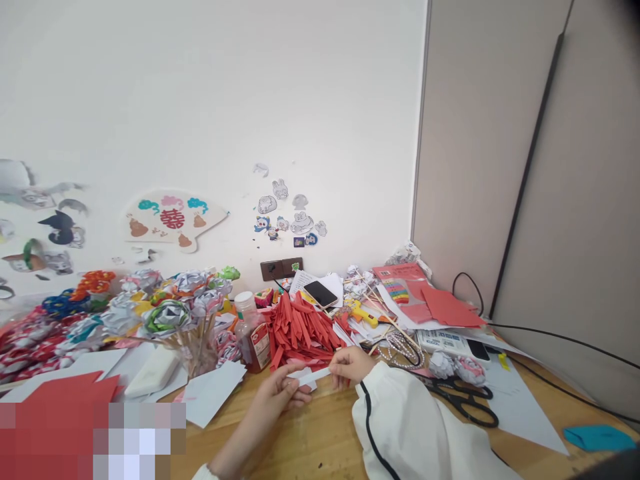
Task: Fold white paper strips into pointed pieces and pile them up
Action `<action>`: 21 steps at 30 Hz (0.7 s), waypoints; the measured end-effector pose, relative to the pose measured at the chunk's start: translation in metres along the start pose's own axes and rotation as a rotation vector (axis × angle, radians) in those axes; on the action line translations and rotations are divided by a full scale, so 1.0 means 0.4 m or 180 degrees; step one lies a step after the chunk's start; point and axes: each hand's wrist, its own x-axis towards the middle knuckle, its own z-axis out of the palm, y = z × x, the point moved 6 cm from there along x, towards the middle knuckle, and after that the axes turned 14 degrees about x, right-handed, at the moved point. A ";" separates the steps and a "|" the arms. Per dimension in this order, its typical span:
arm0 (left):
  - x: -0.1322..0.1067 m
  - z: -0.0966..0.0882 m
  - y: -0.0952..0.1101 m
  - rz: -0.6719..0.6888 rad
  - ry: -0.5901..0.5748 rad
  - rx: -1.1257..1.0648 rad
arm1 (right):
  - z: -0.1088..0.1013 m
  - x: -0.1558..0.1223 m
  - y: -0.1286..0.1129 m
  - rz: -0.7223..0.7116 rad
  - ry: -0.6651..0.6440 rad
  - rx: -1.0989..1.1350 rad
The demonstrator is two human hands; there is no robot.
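Note:
Both my hands pinch a narrow white paper strip (314, 376) just above the wooden desk (320, 433). My left hand (280, 395) grips the strip's left end between thumb and fingers. My right hand (351, 365), in a white sleeve with a dark stripe, holds the right end. Right behind the strip lies a heap of folded red paper strips (300, 327). A bottle of red liquid (251, 333) stands just left of that heap.
Paper flowers on sticks (170, 313) crowd the left. Red and white sheets (75, 387) lie front left. A phone (320, 293), a yellow tool (364, 315), black scissors (467, 400), red card (445, 307) and cables (565, 340) sit right. A wall stands behind.

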 end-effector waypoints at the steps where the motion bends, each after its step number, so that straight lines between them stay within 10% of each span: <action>1: 0.000 -0.001 0.001 0.0009 0.0015 0.0009 | -0.007 0.001 0.000 -0.0022 0.0143 -0.0008; 7: 0.003 -0.024 0.003 0.0021 0.0215 0.0030 | -0.049 0.001 -0.013 -0.0352 0.0856 0.0030; 21: 0.007 -0.024 0.000 0.0270 0.0135 0.0435 | 0.017 -0.022 -0.047 -0.0549 0.0090 -0.0088</action>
